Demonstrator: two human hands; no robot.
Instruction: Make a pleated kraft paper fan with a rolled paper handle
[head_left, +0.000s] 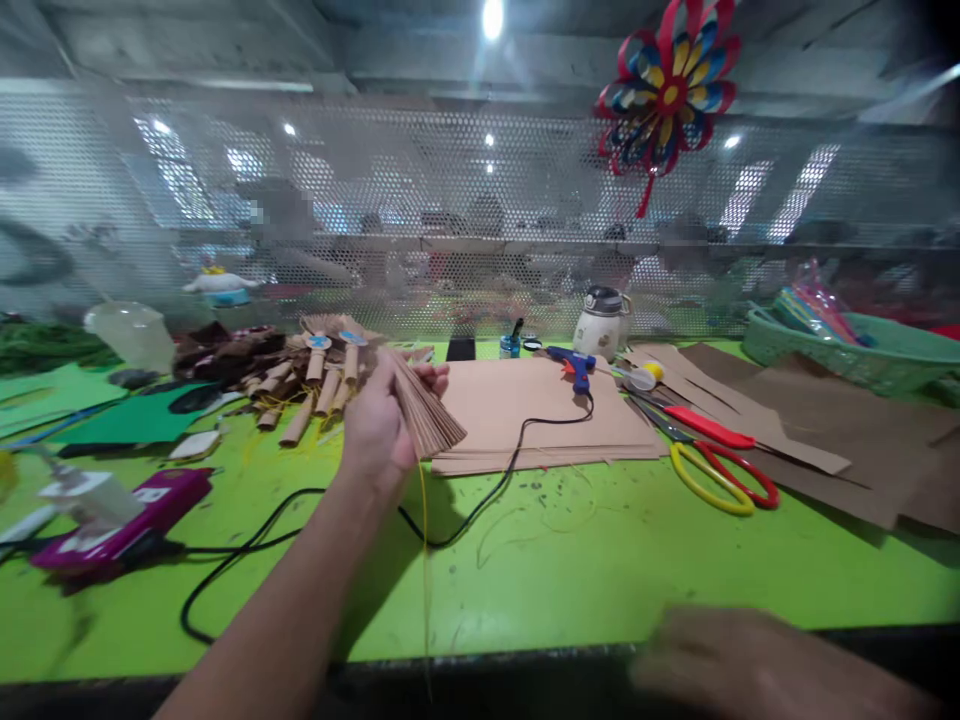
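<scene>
The left forearm (307,580) and left grip (379,425) were bare, the arm tapering toward the wrist (367,480). The bare right grip (750,660) looked blurred.

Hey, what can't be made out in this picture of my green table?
All in the head view:
Right hand: blurred, so whether it holds anything is unclear.
Left hand: the folded paper hides part of its fingers.
Green basket: its right end is cut off by the picture's right edge.
Things behind the perforated screen: blurred and broken up by its mesh.
</scene>
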